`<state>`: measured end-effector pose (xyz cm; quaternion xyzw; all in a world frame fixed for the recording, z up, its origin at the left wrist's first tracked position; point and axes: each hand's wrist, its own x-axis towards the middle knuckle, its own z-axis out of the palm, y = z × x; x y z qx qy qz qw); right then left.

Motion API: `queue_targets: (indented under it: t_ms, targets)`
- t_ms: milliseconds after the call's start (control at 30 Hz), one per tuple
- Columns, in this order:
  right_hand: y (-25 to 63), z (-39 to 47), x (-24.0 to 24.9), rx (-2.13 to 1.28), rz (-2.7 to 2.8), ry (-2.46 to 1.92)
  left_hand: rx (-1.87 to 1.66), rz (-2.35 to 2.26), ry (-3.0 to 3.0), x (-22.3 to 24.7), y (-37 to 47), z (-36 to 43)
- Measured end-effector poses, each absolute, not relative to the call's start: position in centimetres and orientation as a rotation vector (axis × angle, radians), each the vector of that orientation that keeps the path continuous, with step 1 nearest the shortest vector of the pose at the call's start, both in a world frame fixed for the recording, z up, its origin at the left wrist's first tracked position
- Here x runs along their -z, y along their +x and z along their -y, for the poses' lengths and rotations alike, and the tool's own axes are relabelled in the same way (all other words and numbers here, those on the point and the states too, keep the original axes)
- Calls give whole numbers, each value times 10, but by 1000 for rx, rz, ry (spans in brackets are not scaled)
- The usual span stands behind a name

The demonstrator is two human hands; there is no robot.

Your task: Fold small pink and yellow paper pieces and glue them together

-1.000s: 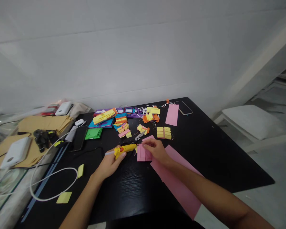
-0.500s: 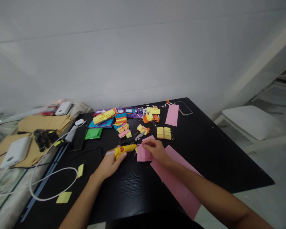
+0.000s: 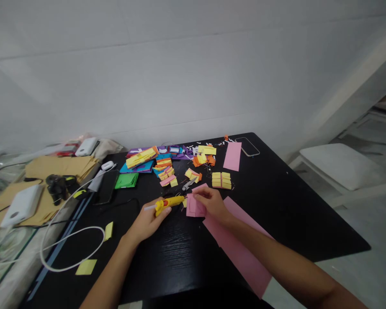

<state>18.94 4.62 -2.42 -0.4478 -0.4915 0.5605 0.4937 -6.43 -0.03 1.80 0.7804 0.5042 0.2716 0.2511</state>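
Observation:
A yellow glue gun (image 3: pixel 170 201) is held in my left hand (image 3: pixel 149 221), its tip pointing right at the small pink paper piece (image 3: pixel 195 207). My right hand (image 3: pixel 212 204) pinches the upper part of that pink piece; the fingertips partly hide it. Under my right wrist lie long pink sheets (image 3: pixel 244 253) on the black table (image 3: pixel 170 262). Scissors (image 3: pixel 188 184) rest just beyond the glue gun's tip. Bundled yellow strips (image 3: pixel 221 180) sit farther back, beside a small yellow and orange paper piece (image 3: pixel 193 174).
Yellow folded strips (image 3: pixel 142 157), green paper (image 3: pixel 126 180), orange scraps (image 3: pixel 204 160) and a pink sheet (image 3: pixel 232 156) lie along the back. A phone (image 3: pixel 106 187), white cable (image 3: pixel 104 240) and brown envelopes (image 3: pixel 58 166) are left. A white stool (image 3: pixel 334 165) stands right.
The small pink piece has shifted slightly up and right in my right hand. The glue gun's tip stays close to its left edge; both hands have barely moved.

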Motion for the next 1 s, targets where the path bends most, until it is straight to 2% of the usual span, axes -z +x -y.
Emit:
queue_targets:
  t_ms: [233,433,600,667,733,833,1000]
  targets:
    - [191,-46,21,-1391,1188,-1056,-835,-1678,2186,-22,-88,-10]
    - [190,-44,18,-1441,1215,-1035,-383,-2071,2083,-8,-112,-18]
    - [190,-43,19,-1422,1254,-1047,-283,-2084,2113,-8,-114,-19]
    - [189,-42,20,-1408,1269,-1055,-324,-2181,2141,-15,-108,-18]
    - [188,-40,19,-1381,1303,-1067,-550,-2238,2154,-24,-96,-15]
    - [186,-35,17,-1304,1381,-1045,-885,-1916,2104,-36,-68,-9]
    - [184,-27,13,-1187,1514,-918,-765,-1485,1835,-38,-22,-6]
